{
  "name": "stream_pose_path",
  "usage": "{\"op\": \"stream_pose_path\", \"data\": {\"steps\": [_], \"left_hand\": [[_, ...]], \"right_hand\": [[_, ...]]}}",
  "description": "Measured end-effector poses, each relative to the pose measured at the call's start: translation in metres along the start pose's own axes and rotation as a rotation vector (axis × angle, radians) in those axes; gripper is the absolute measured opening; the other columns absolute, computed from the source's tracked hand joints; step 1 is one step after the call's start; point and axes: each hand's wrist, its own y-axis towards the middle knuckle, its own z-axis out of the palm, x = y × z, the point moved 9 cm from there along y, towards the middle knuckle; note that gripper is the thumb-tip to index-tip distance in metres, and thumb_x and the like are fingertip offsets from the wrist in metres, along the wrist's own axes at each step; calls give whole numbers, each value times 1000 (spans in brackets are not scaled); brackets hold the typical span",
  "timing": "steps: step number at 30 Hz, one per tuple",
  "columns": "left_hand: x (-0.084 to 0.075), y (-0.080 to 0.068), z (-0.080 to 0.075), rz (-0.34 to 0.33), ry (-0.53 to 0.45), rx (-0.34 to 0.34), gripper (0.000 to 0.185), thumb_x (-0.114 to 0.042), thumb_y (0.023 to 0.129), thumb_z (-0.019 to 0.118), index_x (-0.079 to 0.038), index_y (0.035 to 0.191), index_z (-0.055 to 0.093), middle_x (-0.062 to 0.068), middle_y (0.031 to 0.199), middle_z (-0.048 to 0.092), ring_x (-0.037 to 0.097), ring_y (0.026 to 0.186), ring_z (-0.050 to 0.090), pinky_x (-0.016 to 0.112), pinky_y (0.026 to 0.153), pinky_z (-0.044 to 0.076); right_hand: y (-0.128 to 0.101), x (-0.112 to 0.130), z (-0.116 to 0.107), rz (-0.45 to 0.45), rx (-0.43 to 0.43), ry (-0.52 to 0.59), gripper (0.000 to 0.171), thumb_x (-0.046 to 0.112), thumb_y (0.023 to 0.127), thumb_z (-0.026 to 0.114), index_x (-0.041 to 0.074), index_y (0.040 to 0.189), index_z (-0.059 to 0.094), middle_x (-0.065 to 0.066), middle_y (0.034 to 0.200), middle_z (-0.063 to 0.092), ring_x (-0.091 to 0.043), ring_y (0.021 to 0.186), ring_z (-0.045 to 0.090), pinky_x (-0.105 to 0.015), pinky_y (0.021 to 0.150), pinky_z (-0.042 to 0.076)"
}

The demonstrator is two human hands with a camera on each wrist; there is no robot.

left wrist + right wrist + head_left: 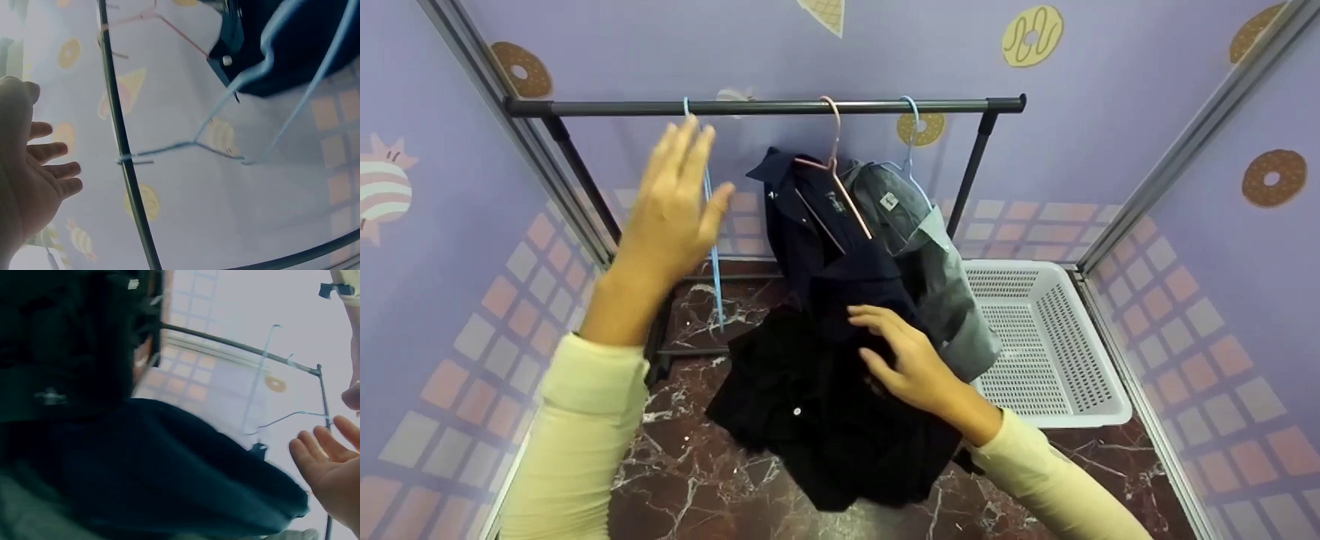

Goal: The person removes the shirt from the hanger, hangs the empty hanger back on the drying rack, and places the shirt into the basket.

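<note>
One left hand (671, 202), one right hand (907, 364), fingers loosely apart, slim blue hanger (715, 270), crumpled black cloth (780, 382)

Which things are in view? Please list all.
Clothes rack: 1, black, back
Bare hanger: 1, blue, rail left
Middle hanger: 1, pink, rail
Right hanger: 1, blue, rail
Shirt: 1, navy, middle hanger
Garment: 1, grey-green, right hanger
Clothing: count unclear, black, lower centre
Basket: 1, white, floor right
Floor: 1, reddish, below
Walls: 3, purple, around
Wall prints: several, mixed, walls
Sleeves: 2, yellow, forearms
Left hand: 1, bare, upper left
Right hand: 1, bare, over clothing
</note>
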Motion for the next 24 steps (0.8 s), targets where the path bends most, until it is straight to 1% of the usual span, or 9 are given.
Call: {"op": "stream_pose_path", "data": {"steps": [3,7,9,14,20,22,24], "left_hand": [[-11,-13,11,11,12,49,68,-42,109,44,-3,162,27,16,171,18,38,159,14,45,132,8],[-23,-28,26,24,29,105,71,-48,109,39,-3,162,25,15,171,16,40,159,15,46,131,7],[-30,-35,33,44,30,110,72,-49,108,40,-2,162,27,17,170,18,41,158,17,47,131,8],[-47,-52,50,106,21,106,70,-46,108,44,0,159,32,21,168,25,44,156,22,49,131,12],[-67,-69,74,178,30,146,69,-47,108,44,-1,159,34,23,166,29,44,155,26,55,128,20],[-73,-74,81,206,34,139,68,-46,108,45,0,158,36,23,165,33,44,154,29,57,126,24],[-77,-79,89,225,37,131,68,-46,108,47,0,157,38,23,164,36,44,153,30,58,126,25]], "right_hand": [[-14,-7,-6,-7,-24,51,40,-4,92,66,1,132,63,-16,141,63,-27,129,61,-30,106,52],[-31,-11,-11,-50,-53,63,44,-8,89,66,0,132,63,-15,141,63,-31,130,61,-30,114,46],[-38,-11,-13,-76,-63,57,45,-9,87,66,-1,131,63,-16,140,63,-34,129,61,-31,116,44],[-59,-16,-9,-102,-65,37,47,-8,85,66,-1,132,63,-19,139,63,-35,128,61,-30,117,44],[-89,-25,6,-143,-13,-22,52,-3,82,68,0,133,62,-21,140,61,-37,127,60,-30,118,42],[-99,-30,11,-145,-2,-36,54,-3,80,70,0,134,61,-21,141,60,-37,127,60,-29,118,41],[-108,-35,15,-138,7,-45,54,-1,81,71,1,135,61,-21,142,59,-37,128,59,-28,119,40]]}}
